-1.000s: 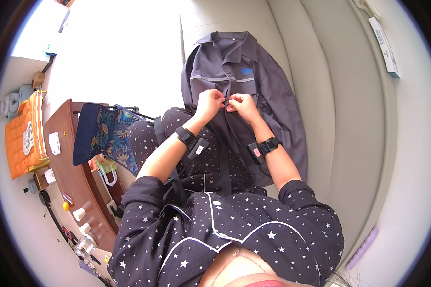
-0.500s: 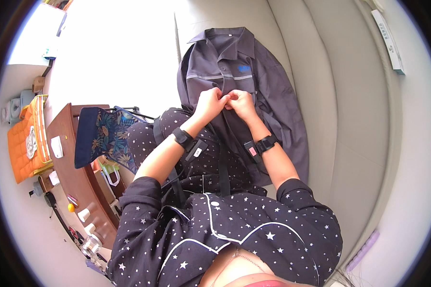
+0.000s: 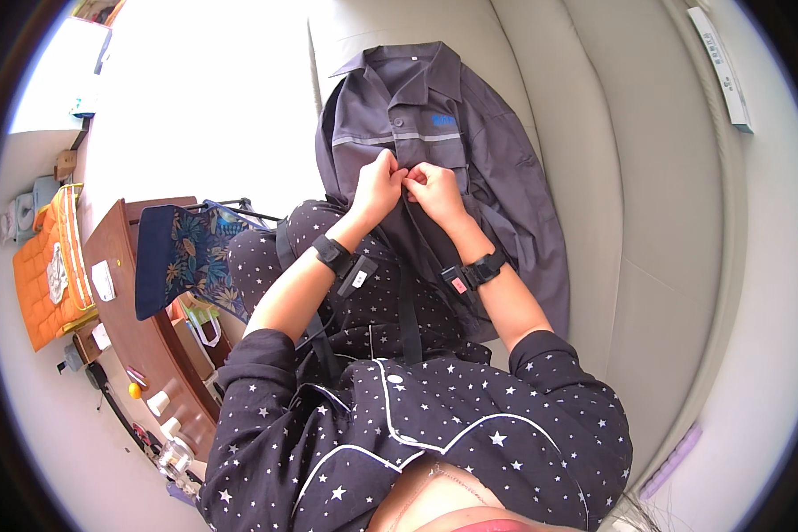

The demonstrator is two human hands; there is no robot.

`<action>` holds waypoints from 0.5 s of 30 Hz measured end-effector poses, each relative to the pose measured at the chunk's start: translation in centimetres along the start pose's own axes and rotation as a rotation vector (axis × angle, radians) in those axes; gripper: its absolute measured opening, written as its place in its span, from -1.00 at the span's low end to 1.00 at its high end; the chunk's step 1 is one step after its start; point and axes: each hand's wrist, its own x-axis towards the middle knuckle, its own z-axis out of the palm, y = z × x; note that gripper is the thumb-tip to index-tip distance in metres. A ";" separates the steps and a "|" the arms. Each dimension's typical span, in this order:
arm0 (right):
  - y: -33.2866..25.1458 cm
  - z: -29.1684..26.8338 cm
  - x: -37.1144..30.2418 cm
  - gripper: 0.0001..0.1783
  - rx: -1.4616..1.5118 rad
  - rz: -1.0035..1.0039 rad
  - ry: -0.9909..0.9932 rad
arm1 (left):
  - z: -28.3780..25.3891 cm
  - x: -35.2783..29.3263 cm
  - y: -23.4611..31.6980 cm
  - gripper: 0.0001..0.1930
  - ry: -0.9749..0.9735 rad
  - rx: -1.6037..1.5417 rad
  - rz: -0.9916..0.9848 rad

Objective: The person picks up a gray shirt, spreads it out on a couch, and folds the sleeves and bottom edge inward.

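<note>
Grey jacket (image 3: 452, 155): I watch from afar as it lies front up on the beige sofa (image 3: 594, 222), collar pointing away from the wearer. The left hand (image 3: 377, 188) and right hand (image 3: 436, 191) meet over the jacket's front opening, just below its pale chest stripe (image 3: 363, 140). Each grip looks narrow, fingertips pinching the cloth's edge; whether a button sits between them, I cannot tell. I judge that the jacket is spread out so both front edges stay within reach, and that the hands pinch close together for fine control. I count one jacket, two hands, two black wrist straps (image 3: 486, 268) and one clear button (image 3: 399, 123) above the hands. Left of the jacket stands one floral folding chair (image 3: 191, 253); well right of it, one white box (image 3: 721, 71).
</note>
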 end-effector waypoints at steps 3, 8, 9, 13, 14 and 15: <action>0.6 0.1 0.3 -0.86 -0.338 -0.236 0.071 | 0.3 0.3 -0.1 -0.81 0.005 0.045 0.062; 0.2 0.5 0.4 -0.86 -0.169 -0.124 0.064 | 0.5 0.7 -0.8 -0.80 0.039 0.009 -0.026; -0.5 0.5 0.3 -0.87 -0.096 -0.068 0.042 | 0.3 0.9 -1.0 -0.79 0.029 -0.021 -0.079; -0.9 -0.2 -0.1 -0.88 0.148 0.065 0.006 | 0.6 0.6 -1.9 -0.78 -0.050 -0.228 -0.212; -0.6 -0.6 0.0 -0.89 0.172 0.113 -0.016 | 0.5 0.6 -1.4 -0.78 -0.051 -0.229 -0.211; -0.5 -1.0 0.0 -0.89 0.197 0.161 -0.038 | 0.2 0.6 -0.3 -0.81 -0.086 -0.229 -0.213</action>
